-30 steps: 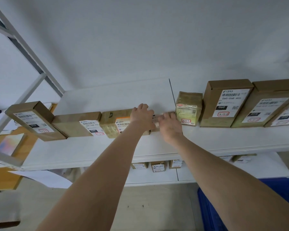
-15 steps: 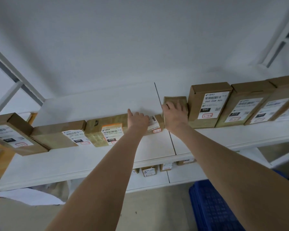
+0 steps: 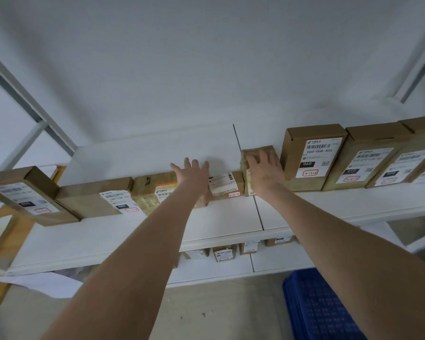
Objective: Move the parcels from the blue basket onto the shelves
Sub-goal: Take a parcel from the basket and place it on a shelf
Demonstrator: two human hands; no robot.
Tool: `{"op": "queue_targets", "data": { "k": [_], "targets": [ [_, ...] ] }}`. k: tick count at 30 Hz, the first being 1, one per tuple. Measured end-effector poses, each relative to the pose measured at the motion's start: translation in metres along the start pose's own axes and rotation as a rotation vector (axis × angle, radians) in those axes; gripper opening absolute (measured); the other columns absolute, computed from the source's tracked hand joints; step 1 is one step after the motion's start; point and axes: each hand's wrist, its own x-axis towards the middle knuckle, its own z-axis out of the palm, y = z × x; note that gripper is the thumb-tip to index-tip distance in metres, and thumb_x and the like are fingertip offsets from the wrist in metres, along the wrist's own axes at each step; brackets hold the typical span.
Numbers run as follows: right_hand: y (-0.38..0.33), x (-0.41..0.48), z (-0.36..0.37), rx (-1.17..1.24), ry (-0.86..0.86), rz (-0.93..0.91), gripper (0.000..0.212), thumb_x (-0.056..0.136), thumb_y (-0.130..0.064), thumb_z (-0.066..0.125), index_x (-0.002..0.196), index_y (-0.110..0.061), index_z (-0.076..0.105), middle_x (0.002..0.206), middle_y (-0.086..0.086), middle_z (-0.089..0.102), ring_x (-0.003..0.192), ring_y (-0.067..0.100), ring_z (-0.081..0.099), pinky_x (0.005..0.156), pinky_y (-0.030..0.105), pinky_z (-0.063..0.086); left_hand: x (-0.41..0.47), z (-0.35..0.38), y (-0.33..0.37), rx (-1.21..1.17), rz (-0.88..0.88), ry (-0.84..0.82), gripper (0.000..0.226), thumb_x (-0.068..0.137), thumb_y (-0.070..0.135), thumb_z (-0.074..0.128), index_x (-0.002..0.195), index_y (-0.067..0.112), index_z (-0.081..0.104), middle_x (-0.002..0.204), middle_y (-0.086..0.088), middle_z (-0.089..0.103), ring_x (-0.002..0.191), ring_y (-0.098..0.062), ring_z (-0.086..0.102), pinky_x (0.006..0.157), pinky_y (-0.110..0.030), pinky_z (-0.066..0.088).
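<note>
At the left end of the shelf [image 3: 231, 217] a tilted box [image 3: 27, 195] hangs out past the edge. A flat box [image 3: 91, 200] lies next to it on the shelf. It touches a taped parcel [image 3: 147, 192] with an orange label.

The left hand [image 3: 194, 175] is over the middle of the shelf. Its fingers are straight and spread wide, and it holds nothing. The palm is over the spot where the taped parcel meets a low parcel [image 3: 225, 184] with a white label. I cannot tell if the palm touches them.

The small parcel [image 3: 258, 152] stands on the shelf just right of the low parcel. The right hand [image 3: 265, 170] lies flat on its front. The fingers press on it and do not wrap round it.

Right beside it on the shelf stands the 060 box [image 3: 312, 155]. More boxes [image 3: 363, 163] lean in a row toward the shelf's right end.

Under the shelf is a lower shelf [image 3: 280, 261] with little parcels [image 3: 222, 252]. The blue basket [image 3: 329, 305] sits on the floor below the right part of the shelf.
</note>
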Motion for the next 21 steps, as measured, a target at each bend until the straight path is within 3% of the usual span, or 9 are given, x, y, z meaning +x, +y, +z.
{"op": "queue_targets", "data": {
  "k": [4, 6, 13, 16, 18, 21],
  "targets": [
    [-0.002, 0.0, 0.004, 0.05, -0.005, 0.024, 0.08, 0.081, -0.011, 0.068, 0.148, -0.019, 0.024, 0.159, 0.016, 0.013, 0.147, 0.039, 0.009, 0.121, 0.043, 0.011, -0.004, 0.003, -0.011, -0.13, -0.028, 0.012, 0.079, 0.084, 0.018, 0.066, 0.147, 0.02, 0.019, 0.137, -0.01, 0.033, 0.125, -0.033, 0.038, 0.085, -0.042, 0.044],
    [-0.002, 0.003, 0.004, 0.066, 0.005, 0.029, 0.078, 0.082, -0.01, 0.066, 0.147, -0.019, 0.024, 0.159, 0.015, 0.013, 0.147, 0.038, 0.009, 0.121, 0.042, 0.011, -0.004, 0.003, -0.011, -0.12, -0.016, 0.04, 0.076, 0.084, 0.013, 0.065, 0.145, 0.018, 0.02, 0.136, -0.011, 0.033, 0.122, -0.033, 0.04, 0.086, -0.042, 0.047],
    [-0.004, 0.004, 0.004, 0.043, -0.02, 0.014, 0.079, 0.085, -0.011, 0.063, 0.15, -0.019, 0.019, 0.16, 0.015, 0.006, 0.148, 0.037, 0.001, 0.121, 0.041, 0.005, 0.002, 0.004, -0.014, -0.123, -0.015, 0.02, 0.082, 0.083, 0.013, 0.067, 0.147, 0.019, 0.016, 0.138, -0.011, 0.031, 0.123, -0.033, 0.039, 0.089, -0.042, 0.048],
    [-0.004, -0.001, -0.006, -0.023, 0.009, -0.032, 0.085, 0.083, -0.011, 0.064, 0.152, -0.019, 0.014, 0.16, 0.018, 0.001, 0.147, 0.038, -0.002, 0.121, 0.047, 0.003, 0.002, -0.003, -0.012, -0.065, 0.01, 0.034, 0.098, 0.078, 0.023, 0.073, 0.15, 0.019, 0.007, 0.145, -0.011, 0.027, 0.135, -0.03, 0.029, 0.099, -0.041, 0.041],
    [-0.003, -0.004, -0.013, -0.051, 0.076, -0.099, 0.079, 0.084, -0.006, 0.059, 0.151, -0.018, 0.019, 0.159, 0.018, 0.007, 0.148, 0.036, 0.001, 0.12, 0.048, 0.005, -0.001, -0.017, -0.006, -0.051, 0.031, 0.095, 0.099, 0.078, 0.03, 0.073, 0.15, 0.017, 0.007, 0.147, -0.011, 0.025, 0.138, -0.028, 0.025, 0.101, -0.039, 0.038],
    [0.003, -0.013, -0.024, -0.027, 0.109, -0.167, 0.069, 0.085, -0.003, 0.053, 0.148, -0.015, 0.027, 0.153, 0.014, 0.021, 0.147, 0.032, 0.01, 0.12, 0.044, 0.013, -0.012, -0.045, 0.017, -0.178, 0.073, 0.142, 0.088, 0.08, 0.029, 0.071, 0.147, 0.016, 0.016, 0.145, -0.01, 0.028, 0.132, -0.027, 0.035, 0.093, -0.039, 0.045]
  ]
}}
